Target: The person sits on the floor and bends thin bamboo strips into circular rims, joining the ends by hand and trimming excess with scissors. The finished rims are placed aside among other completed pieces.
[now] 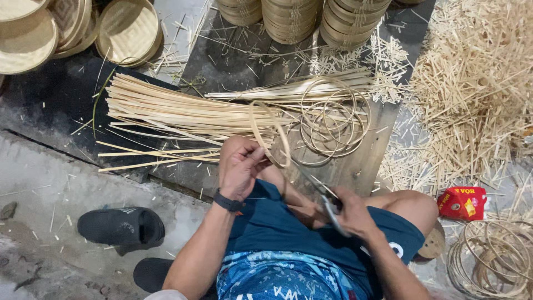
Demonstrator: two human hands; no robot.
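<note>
My left hand (pixel 240 164) grips a thin bamboo strip bent into a loop (pixel 265 129), held just above my knee. My right hand (pixel 351 211) is closed on a pair of scissors (pixel 317 188) whose blades point up-left toward the loop's lower end. A long bundle of bamboo strips (pixel 183 111) lies across a dark wooden board (pixel 355 164) in front of me. Beside it rests a pile of finished thin bamboo rings (pixel 333 119).
Stacks of round bamboo trays (pixel 127 30) and steamer frames (pixel 291 19) stand at the back. A heap of short bamboo offcuts (pixel 472 94) fills the right. More rings (pixel 491 258), a small red box (pixel 462 203) and black sandals (pixel 122 226) lie near me.
</note>
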